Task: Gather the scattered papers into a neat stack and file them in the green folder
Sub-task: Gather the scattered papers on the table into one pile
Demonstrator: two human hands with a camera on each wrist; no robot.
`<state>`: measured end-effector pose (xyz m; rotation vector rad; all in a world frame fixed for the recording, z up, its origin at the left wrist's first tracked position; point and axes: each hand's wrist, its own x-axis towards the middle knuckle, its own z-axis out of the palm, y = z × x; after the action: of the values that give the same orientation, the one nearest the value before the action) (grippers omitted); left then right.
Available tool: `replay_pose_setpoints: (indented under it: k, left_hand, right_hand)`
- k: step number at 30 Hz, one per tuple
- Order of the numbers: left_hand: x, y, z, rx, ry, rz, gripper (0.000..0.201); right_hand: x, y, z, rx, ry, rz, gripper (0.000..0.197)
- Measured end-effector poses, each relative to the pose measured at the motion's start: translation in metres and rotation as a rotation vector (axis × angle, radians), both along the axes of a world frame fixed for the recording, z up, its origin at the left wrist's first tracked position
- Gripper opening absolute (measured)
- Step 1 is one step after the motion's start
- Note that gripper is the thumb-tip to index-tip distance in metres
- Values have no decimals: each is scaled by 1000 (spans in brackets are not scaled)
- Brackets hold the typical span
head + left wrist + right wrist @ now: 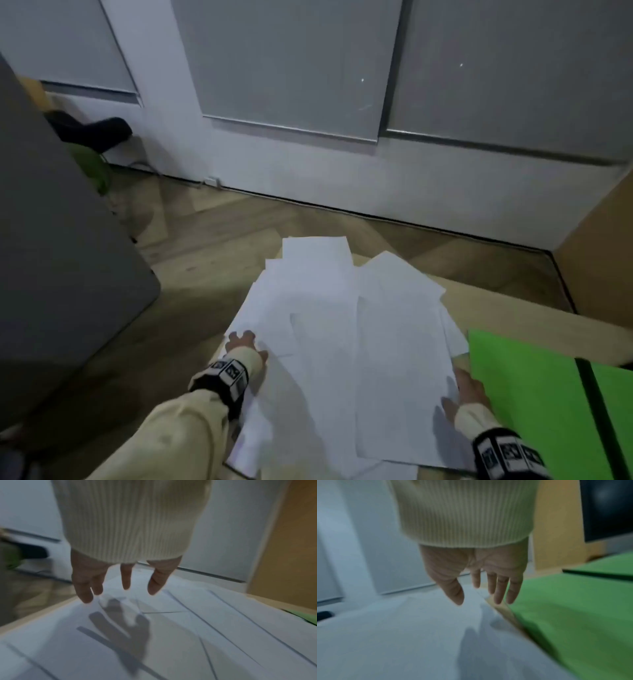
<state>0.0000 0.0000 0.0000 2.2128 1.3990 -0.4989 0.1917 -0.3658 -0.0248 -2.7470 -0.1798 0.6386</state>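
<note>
At the far left of the head view stands a dark grey panel, with a black and green chair behind it by the pale wall with grey blinds. The light wooden table carries the loose spread of white paper sheets, overlapping at different angles, some reaching past the table's far edge. The left hand, in a cream ribbed sleeve with a black wrist band, sits at the left border of the papers; the left wrist view shows its fingers straight and spread, hanging just above the sheets with their shadow cast on them, holding nothing. The right hand lies at the right border of the papers, between them and the bright green flat folder; its fingers are extended and relaxed, gripping nothing, and whether they touch the paper cannot be told. The folder rests flat on the table at the right, just beside the sheets, with a dark strip across it
</note>
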Motion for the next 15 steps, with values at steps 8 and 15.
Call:
replay_pose_setpoints:
  k: [8, 15]
  left_hand:
    - [16, 33, -9, -9, -30, 267, 81]
    - [27, 33, -21, -74, -133, 284, 75]
  right_hand:
    - [-10, 48, 2, 23, 120, -296, 75]
    - [-27, 70, -1, 122, 190, -398, 85]
